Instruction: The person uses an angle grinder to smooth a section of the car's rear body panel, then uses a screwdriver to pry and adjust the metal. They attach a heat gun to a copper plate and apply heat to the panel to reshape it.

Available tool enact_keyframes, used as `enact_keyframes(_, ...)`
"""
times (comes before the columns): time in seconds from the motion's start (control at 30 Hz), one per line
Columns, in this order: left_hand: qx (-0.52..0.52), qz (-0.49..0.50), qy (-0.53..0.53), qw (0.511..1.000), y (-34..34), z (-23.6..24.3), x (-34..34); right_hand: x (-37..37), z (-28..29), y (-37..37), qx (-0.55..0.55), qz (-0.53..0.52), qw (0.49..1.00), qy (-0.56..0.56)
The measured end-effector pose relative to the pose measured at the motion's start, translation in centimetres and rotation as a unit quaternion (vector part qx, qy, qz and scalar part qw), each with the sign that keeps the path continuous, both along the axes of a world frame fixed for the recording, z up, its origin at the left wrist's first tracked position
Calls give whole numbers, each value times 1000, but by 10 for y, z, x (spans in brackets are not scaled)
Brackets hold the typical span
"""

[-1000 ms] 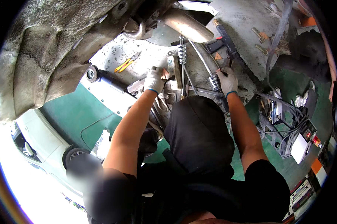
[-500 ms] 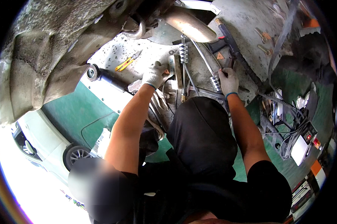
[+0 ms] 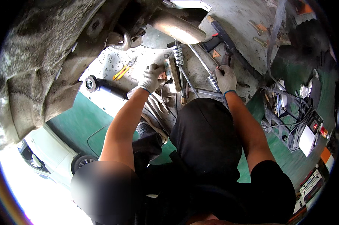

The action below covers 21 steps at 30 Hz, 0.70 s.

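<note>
Both of my hands wear white knit gloves and reach over a speckled, pale metal panel (image 3: 109, 60). My left hand (image 3: 150, 78) has its fingers curled in beside a copper-coloured piece (image 3: 162, 75); whether it grips that piece is hidden. Just right of it lies a worn rectangular block (image 3: 172, 75). A steel rod with a coil spring (image 3: 178, 55) stretches past the block. Over to the right, my right hand (image 3: 227, 79) is closed, thumb and fingers pinched, near a second rod with a spring (image 3: 213, 82). What it pinches is too small to make out.
An angle grinder (image 3: 102, 87) and yellow-handled cutters (image 3: 123, 71) lie on the left. A black gun-shaped tool (image 3: 222, 37) with a thick cable lies at right. Overhead hangs a dirty vehicle underside (image 3: 45, 67). A cart with cables (image 3: 295, 123) stands right; a white car (image 3: 51, 150) is left.
My view has shifted slightly, so the panel and tools sit a little further left. Both hands keep nearly the same places over the panel.
</note>
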<state>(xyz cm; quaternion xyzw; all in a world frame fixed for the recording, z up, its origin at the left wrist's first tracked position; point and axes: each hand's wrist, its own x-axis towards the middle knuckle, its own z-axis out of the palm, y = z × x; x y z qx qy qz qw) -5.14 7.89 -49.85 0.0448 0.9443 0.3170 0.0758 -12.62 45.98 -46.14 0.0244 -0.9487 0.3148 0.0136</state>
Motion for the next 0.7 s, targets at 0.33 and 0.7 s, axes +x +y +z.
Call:
enact_keyframes(0.33, -114, 29, -16, 993, -18, 2, -45, 0, 9, -6, 21, 5, 999, -28)
enact_keyframes(0.7, -128, -62, -2, 990, -19, 17, -76, -1, 16, -11, 25, -11, 999, -30)
